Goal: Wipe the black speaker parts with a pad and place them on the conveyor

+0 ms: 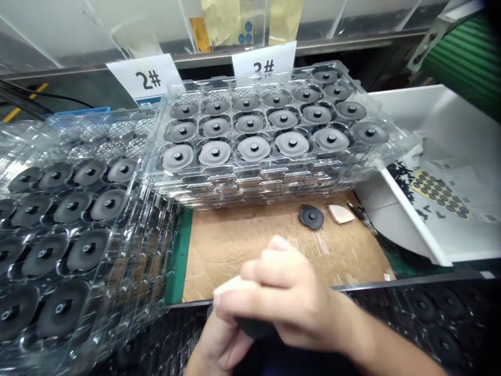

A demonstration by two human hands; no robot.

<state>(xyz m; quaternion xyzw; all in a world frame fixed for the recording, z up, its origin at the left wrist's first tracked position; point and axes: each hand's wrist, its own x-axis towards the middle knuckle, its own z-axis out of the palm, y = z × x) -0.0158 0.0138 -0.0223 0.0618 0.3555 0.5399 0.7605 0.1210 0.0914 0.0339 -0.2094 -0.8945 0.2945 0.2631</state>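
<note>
Both hands meet at six o'clock, at the near edge of the bench (178, 261). The right hand (285, 287) is curled nearly closed, fingers bent over a dark part (254, 327) that shows only in portion beneath them. The left hand (221, 339) is below and to the left, touching the right; its fingers are mostly hidden, so how far they close cannot be told.

From the right hand, a dark rounded pad with a central stud (312, 216) lies at one o'clock on the cardboard sheet (235, 245). Just beside it, also toward one, is a pale wedge-shaped piece (340, 213), with a slim dark tool (362, 216) farther right. At twelve stands a stack of clear trays (250, 175) holding similar pads; another tray stack (129, 271) is toward ten. A white bin (415, 224) at two holds small black pieces (401, 175) and a yellow sticker sheet (440, 193).
</note>
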